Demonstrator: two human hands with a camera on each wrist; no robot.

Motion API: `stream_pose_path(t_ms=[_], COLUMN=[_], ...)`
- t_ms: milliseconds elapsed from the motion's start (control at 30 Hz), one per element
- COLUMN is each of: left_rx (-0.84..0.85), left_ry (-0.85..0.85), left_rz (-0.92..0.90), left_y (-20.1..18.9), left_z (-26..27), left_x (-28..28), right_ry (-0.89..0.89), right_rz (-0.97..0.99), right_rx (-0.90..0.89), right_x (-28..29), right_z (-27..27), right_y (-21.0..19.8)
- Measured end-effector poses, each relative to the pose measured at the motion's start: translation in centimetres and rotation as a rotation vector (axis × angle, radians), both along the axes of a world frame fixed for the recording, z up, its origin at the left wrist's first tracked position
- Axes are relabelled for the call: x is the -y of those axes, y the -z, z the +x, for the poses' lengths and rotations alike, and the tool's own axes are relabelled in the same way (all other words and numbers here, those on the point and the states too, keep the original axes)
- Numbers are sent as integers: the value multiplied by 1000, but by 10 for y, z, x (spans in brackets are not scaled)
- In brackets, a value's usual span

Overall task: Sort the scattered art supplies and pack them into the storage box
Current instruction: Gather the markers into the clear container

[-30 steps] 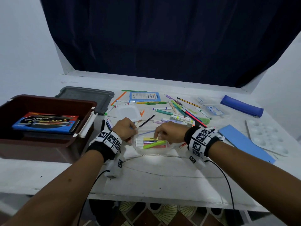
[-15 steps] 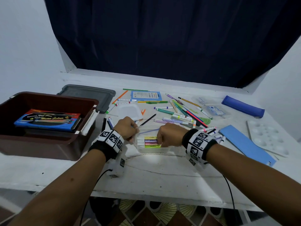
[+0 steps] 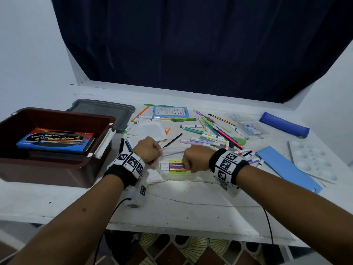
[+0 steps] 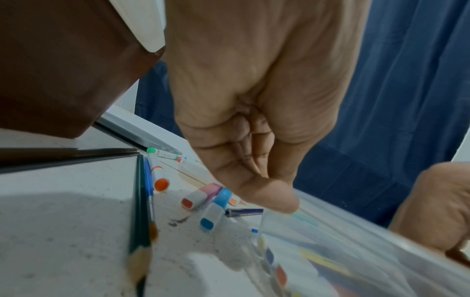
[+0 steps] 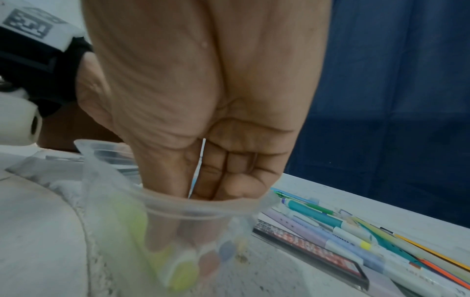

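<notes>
A clear plastic container [image 3: 177, 175] sits in the middle of the white table with several highlighters [image 3: 174, 166] lying in a row inside it. My left hand [image 3: 150, 155] pinches the container's left rim, thumb [image 4: 274, 201] on the edge and fingers curled. My right hand [image 3: 188, 165] reaches into the container [image 5: 178, 211] from the right. Its curled fingers and thumb [image 5: 216, 180] sit on the highlighters, beside a yellow-green one [image 5: 132, 221]. The brown storage box [image 3: 57, 169] stands at the left. A blue box of colour pencils [image 3: 55, 140] lies inside it.
The box's grey lid [image 3: 107, 109] lies behind it. Loose markers and pencils [image 3: 210, 131] are scattered behind the container, and a few pencils [image 3: 124, 144] lie beside the box. A white lid [image 3: 151, 131], blue pencil case [image 3: 284, 125], blue folder [image 3: 286, 167] and white palette [image 3: 313, 159] lie around them.
The yellow-green highlighter that my right hand held at a slant now lies in the row. My right hand has sunk into the container over it. My left hand has stayed at the rim.
</notes>
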State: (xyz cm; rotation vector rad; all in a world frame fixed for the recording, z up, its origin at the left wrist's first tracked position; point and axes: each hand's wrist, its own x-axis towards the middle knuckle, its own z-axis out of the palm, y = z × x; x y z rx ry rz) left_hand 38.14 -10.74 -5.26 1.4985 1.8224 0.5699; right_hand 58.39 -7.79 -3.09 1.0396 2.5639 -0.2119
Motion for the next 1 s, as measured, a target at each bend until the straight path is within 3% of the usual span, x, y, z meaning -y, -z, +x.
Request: stream_pose_path(t_ms=[233, 367, 600, 833, 1000], left_rx=[-6, 10, -154, -359, -413], left_ry=[24, 7, -92, -86, -116], left_rz=[-7, 56, 174, 137, 86], left_y=[0, -2, -14, -4, -1], left_z=[-3, -11, -20, -24, -30], left_x=[-2, -6, -27, -63, -78], right_ry=[6, 26, 70, 36, 12], right_rz=[-45, -88, -42, -15, -33], right_rx=[-39, -186, -327, -286, -220], right_x=[-3, -10, -55, -115, -145], right_z=[2, 2, -10, -40, -66], right_y=[1, -10, -32, -26, -3])
